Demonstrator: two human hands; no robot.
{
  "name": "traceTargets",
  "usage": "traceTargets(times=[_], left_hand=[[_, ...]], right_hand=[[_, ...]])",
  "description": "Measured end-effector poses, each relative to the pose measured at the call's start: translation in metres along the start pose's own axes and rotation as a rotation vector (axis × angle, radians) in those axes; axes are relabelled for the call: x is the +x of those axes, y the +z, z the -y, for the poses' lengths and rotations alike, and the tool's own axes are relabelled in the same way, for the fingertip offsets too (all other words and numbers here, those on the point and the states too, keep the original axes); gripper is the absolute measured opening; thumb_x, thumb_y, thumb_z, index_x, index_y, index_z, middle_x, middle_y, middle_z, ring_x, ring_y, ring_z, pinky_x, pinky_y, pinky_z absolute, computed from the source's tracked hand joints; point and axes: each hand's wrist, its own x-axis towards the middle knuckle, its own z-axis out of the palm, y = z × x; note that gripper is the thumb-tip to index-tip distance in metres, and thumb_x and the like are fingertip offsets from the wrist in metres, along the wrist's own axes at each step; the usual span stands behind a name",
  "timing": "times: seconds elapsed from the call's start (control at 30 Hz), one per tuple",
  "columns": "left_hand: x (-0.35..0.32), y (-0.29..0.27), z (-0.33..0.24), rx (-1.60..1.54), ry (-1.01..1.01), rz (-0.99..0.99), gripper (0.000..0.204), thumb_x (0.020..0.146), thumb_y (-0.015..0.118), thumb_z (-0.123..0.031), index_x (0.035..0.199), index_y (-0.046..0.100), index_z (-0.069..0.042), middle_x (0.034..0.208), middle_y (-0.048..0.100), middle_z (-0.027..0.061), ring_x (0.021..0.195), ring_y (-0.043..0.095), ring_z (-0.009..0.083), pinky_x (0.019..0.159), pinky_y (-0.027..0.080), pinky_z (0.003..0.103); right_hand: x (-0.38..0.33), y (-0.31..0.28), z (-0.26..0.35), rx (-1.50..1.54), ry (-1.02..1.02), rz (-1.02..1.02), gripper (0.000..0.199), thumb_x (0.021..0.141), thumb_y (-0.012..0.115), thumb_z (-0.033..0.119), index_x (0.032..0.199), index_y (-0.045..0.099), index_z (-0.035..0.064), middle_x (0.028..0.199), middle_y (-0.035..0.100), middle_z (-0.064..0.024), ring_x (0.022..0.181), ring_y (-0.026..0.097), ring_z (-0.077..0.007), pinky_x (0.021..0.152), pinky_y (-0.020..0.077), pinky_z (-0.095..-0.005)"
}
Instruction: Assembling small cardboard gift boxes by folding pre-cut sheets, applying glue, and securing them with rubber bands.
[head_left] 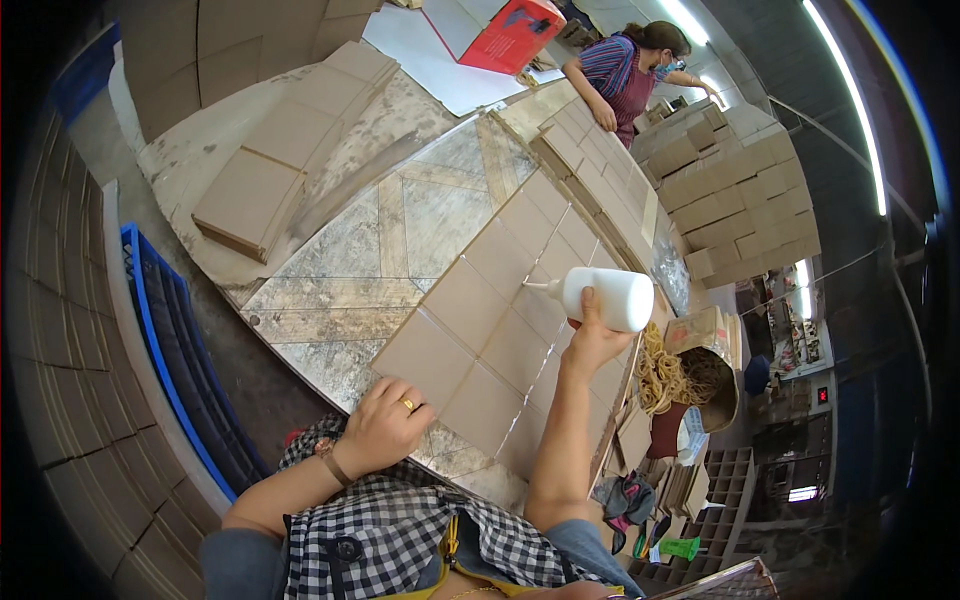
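My right hand (598, 340) is wrapped round a white squeeze bottle (625, 300). The bottle lies tipped over in the air, its thin nozzle pointing left and close above the brown cardboard pieces (470, 290). These pieces are laid edge to edge in a grid on the worktable (350, 245). Thin white lines of what looks like glue cross them, one running from near the far end down to the near edge. At the near left corner of the grid, my left hand (390, 425) rests with bent fingers, apparently holding nothing; its fingertips are partly hidden.
More cardboard stacks (265, 185) lie on the left table. A blue crate (180, 370) stands below it. Beyond the grid, a person (630, 80) works near piled boxes (745, 200). Rubber bands (660, 375) hang at the right edge. A red box (505, 35) sits at the far end.
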Motion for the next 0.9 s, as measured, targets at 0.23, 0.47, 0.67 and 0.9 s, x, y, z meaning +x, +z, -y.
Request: traceTargets(times=[0.23, 0.47, 0.67, 0.9], left_hand=[[-0.002, 0.001, 0.000, -0.007, 0.012, -0.015, 0.006, 0.067, 0.061, -0.005, 0.070, 0.056, -0.005, 0.075, 0.052, 0.0069, 0.079, 0.053, 0.0253, 0.076, 0.045, 0.035], [-0.005, -0.001, -0.001, -0.001, 0.000, 0.009, 0.006, 0.068, 0.060, -0.005, 0.073, 0.057, -0.005, 0.078, 0.053, 0.0068, 0.082, 0.054, 0.0253, 0.079, 0.045, 0.036], [-0.003, -0.003, -0.001, -0.028, 0.003, 0.009, 0.008, 0.068, 0.059, -0.005, 0.076, 0.058, -0.005, 0.079, 0.054, 0.0063, 0.082, 0.054, 0.0244, 0.082, 0.045, 0.036], [-0.005, -0.003, -0.001, -0.005, 0.001, 0.015, 0.008, 0.069, 0.059, -0.007, 0.076, 0.058, -0.005, 0.080, 0.053, 0.0063, 0.083, 0.054, 0.0241, 0.082, 0.045, 0.036]], right_hand=[[-0.029, -0.012, 0.019, -0.031, 0.042, 0.010, 0.065, 0.070, 0.081, 0.009, 0.122, 0.043, 0.0002, 0.110, 0.057, -0.0162, 0.088, 0.065, -0.0250, 0.053, 0.0605, -0.0315], [-0.051, -0.026, 0.019, 0.015, -0.100, 0.131, 0.059, 0.072, 0.080, 0.008, 0.119, 0.048, -0.0019, 0.107, 0.060, -0.0162, 0.086, 0.065, -0.0234, 0.053, 0.0605, -0.0315], [-0.068, -0.036, 0.030, -0.007, -0.062, 0.134, 0.051, 0.073, 0.079, 0.008, 0.114, 0.053, -0.0043, 0.104, 0.062, -0.0154, 0.086, 0.066, -0.0229, 0.055, 0.0604, -0.0311], [-0.091, -0.052, 0.046, -0.026, -0.058, 0.171, 0.050, 0.074, 0.078, 0.007, 0.115, 0.053, -0.0044, 0.105, 0.062, -0.0148, 0.089, 0.065, -0.0230, 0.061, 0.0602, -0.0325]])
